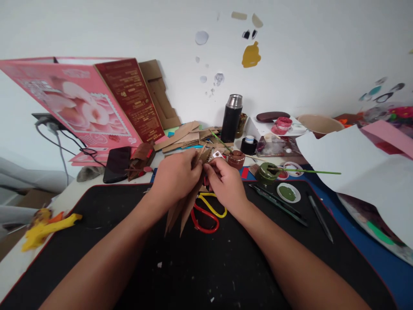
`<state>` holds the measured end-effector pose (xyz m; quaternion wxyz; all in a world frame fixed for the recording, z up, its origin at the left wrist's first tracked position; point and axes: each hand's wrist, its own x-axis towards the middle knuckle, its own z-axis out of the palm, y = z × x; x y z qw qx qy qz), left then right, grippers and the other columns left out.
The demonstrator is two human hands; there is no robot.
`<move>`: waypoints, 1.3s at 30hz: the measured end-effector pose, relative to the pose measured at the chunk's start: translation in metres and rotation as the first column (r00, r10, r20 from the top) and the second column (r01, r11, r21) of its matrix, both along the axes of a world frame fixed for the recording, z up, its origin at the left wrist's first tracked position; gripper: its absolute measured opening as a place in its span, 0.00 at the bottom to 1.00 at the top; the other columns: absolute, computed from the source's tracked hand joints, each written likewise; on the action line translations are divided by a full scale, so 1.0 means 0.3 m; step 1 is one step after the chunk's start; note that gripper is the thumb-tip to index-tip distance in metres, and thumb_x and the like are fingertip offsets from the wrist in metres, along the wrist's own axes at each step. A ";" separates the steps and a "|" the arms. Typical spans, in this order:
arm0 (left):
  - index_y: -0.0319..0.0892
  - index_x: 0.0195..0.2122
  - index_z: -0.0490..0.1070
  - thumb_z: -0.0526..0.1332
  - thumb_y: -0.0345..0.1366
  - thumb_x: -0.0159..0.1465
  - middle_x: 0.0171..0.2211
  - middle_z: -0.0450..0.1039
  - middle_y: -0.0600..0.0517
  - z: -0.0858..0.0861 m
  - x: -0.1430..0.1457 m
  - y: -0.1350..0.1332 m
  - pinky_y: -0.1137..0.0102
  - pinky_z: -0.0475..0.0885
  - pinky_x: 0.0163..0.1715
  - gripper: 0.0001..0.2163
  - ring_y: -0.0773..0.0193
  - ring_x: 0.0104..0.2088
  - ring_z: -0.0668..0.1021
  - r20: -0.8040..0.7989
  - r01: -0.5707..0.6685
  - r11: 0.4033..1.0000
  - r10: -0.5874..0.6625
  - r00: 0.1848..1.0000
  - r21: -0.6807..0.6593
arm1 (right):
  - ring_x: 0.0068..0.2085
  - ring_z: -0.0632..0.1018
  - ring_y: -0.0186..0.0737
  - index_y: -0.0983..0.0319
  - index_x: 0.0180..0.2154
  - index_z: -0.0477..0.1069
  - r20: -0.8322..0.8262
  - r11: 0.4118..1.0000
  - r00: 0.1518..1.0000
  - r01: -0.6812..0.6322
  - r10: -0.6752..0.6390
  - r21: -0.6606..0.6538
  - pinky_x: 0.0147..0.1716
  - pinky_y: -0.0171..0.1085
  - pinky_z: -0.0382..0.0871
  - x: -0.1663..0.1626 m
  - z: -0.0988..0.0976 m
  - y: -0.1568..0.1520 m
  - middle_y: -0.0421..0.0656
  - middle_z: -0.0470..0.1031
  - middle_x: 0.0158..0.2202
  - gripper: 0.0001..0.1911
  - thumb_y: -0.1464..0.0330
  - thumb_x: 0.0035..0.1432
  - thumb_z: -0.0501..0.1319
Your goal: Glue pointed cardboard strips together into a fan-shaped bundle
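My left hand (176,176) is closed round a bundle of long brown cardboard strips (183,213) whose pointed ends hang down over the black mat (200,267). My right hand (226,183) is closed too, its fingers pinching the same strips right beside the left hand. Under both hands lie scissors with one red and one yellow handle (208,213). More cardboard strips (185,135) are piled behind the hands.
A pink box (74,101) leans at the back left beside a dark phone (116,163). A black flask (231,118), a brown jar (236,159), a green paint pot (267,172) with a green stick, a paint dish (288,192), a pen (319,215) and white paper (361,172) lie right. A yellow glue gun (48,226) lies left.
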<state>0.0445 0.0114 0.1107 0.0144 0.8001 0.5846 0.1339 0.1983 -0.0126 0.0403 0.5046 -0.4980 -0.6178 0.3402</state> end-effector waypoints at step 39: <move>0.46 0.35 0.67 0.55 0.44 0.69 0.32 0.76 0.49 0.014 -0.072 0.041 0.62 0.62 0.36 0.10 0.54 0.34 0.76 0.372 0.188 0.971 -0.121 0.920 -0.150 | 0.15 0.71 0.32 0.58 0.34 0.70 -0.458 0.966 0.889 -0.138 0.025 -0.217 0.15 0.29 0.61 -0.023 0.014 0.011 0.33 0.71 0.16 0.25 0.44 0.62 0.67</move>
